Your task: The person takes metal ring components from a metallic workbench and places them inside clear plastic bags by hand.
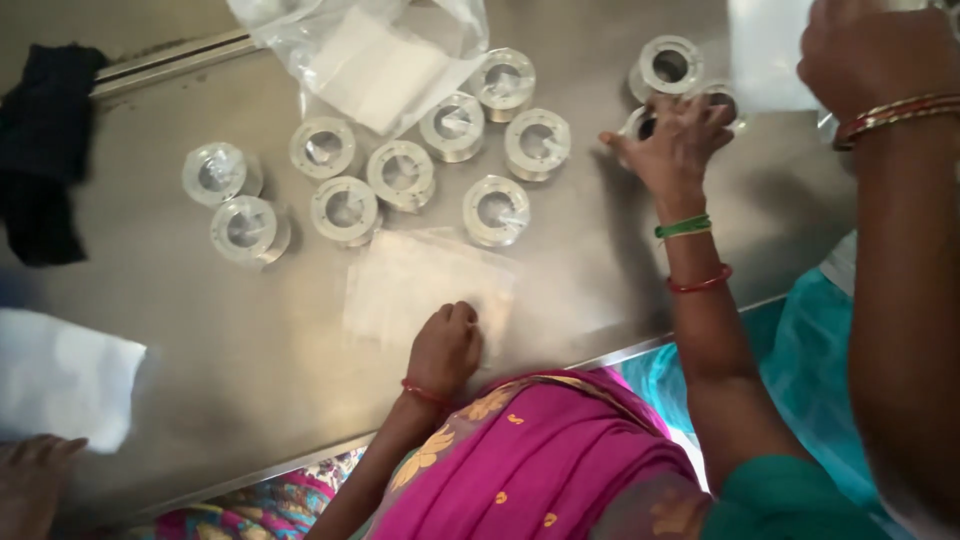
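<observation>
Pressed left hand (pixel 445 345), curled into a closed fist, down on flat clear pouch (pixel 400 280) near steel table's (pixel 250 350) front edge. Laid right hand (pixel 675 140), fingers spread and unclenched, over metal ring (pixel 634 121) at far right, apart from ring cluster (pixel 400 170).

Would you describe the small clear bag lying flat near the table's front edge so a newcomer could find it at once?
On the steel table, look below the cluster of metal rings. The flat clear bag lies there, its near edge under the left hand. Unlike the crumpled bag at the back, it lies smooth and single.
</observation>
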